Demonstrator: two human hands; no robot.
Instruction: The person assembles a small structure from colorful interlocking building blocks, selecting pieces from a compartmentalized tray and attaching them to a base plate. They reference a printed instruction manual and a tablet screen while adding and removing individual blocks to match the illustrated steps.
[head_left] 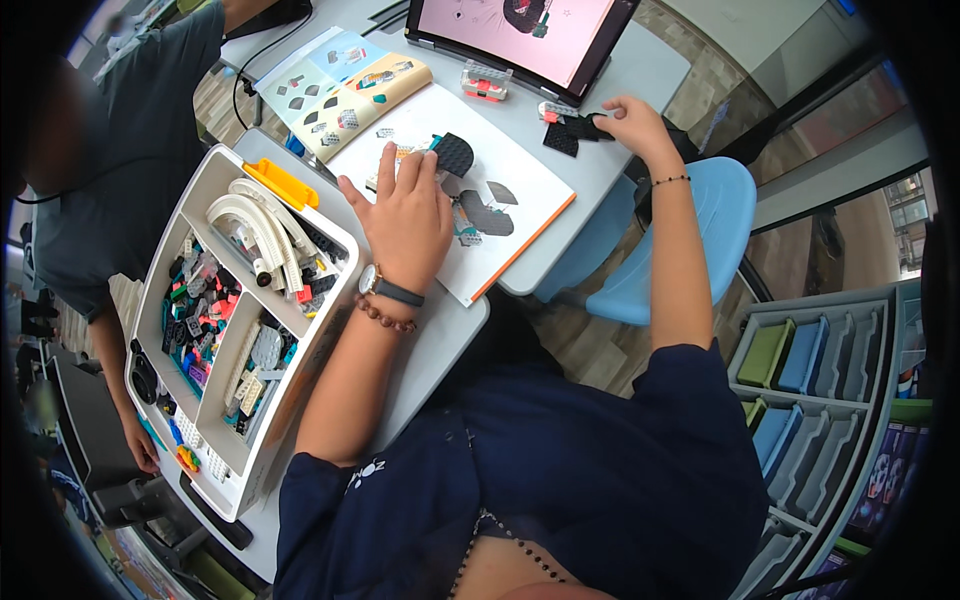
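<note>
My left hand (410, 225) is over the open picture booklet (540, 195), its fingers around a small toy-brick model with white, teal and orange parts. A rounded black plate (455, 155) sticks out of the model to the right of my fingertips. My little finger is held apart, and my palm hides part of the model. At the table's far right edge, my right hand (635, 130) has its fingertips on a black toy-brick plate (600, 124). More black plates (562, 138) lie beside it, next to a small white and coral brick piece (556, 112).
A white sorting tray (345, 260) of loose bricks stands left of my left forearm. A laptop (520, 40) and a small clear-and-coral build (486, 82) are at the back. A blue chair (690, 255) stands right of the table. Another person (120, 180) is at the left.
</note>
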